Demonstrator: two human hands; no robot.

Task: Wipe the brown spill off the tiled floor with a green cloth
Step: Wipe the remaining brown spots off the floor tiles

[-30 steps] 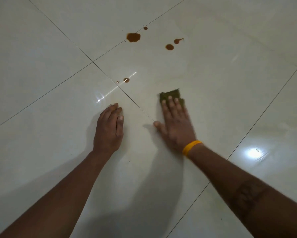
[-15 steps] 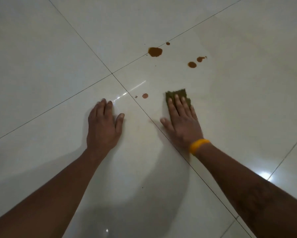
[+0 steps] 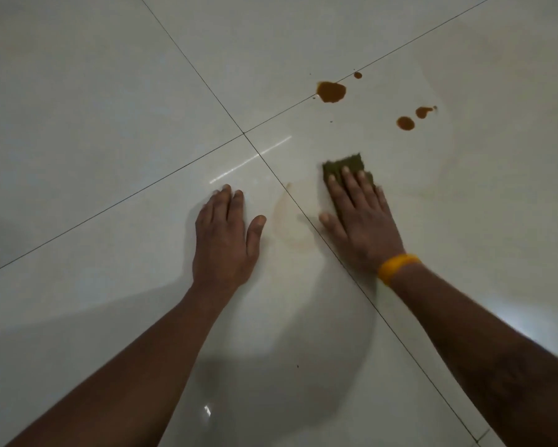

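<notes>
My right hand (image 3: 360,217), with a yellow wristband, lies flat on a green cloth (image 3: 343,166) and presses it to the white tiled floor (image 3: 110,91); only the cloth's far edge shows past my fingers. Brown spill spots lie beyond it: a large blot (image 3: 331,91) on a grout line, a tiny dot (image 3: 357,75), and two smaller spots (image 3: 405,123) to the right. A faint brownish smear ring (image 3: 290,221) sits between my hands. My left hand (image 3: 224,237) rests flat on the tile, fingers together, holding nothing.
Dark grout lines cross at a junction (image 3: 244,133) ahead of my left hand. A bright light reflection (image 3: 526,324) glares on the tile by my right forearm. Glossy floor stretches all around.
The small brown drop near the grout line by the cloth is gone, leaving a faint smear. The view has shifted, so the remaining spots sit lower and more to the right.
</notes>
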